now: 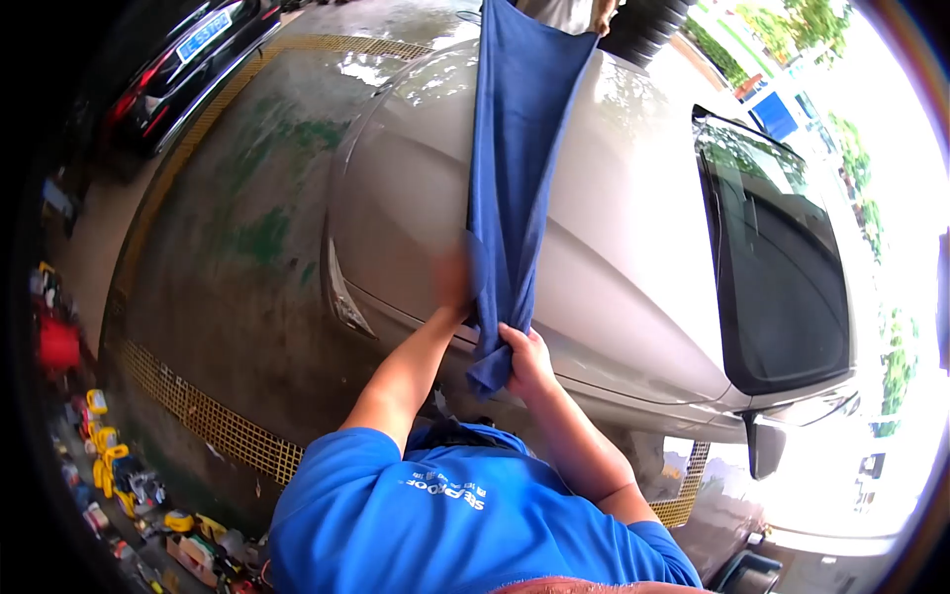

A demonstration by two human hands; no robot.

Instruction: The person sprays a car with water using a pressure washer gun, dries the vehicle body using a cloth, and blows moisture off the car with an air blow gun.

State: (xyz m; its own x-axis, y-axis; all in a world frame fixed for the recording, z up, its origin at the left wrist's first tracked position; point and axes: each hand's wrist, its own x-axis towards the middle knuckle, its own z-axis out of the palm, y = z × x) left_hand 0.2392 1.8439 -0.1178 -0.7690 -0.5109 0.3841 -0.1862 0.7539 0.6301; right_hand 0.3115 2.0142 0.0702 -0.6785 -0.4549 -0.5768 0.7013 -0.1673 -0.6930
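Observation:
A long blue towel point(520, 129) stretches across the silver car's hood point(614, 228), its near end bunched and hanging just past the car's side. My right hand point(529, 358) is closed around this near end, thumb on top. At the towel's left edge, my left hand point(455, 275) is smeared by motion, so its fingers cannot be made out. On the far side of the hood, another person's hand point(604, 18) is at the towel's far corner.
The windshield point(777, 257) and side mirror point(765, 445) are to the right. A dark car point(188, 69) stands at the upper left. Stacked tires point(645, 28) are behind the hood. Yellow floor grating point(213, 411) and several bottles and tools point(114, 460) lie at the lower left.

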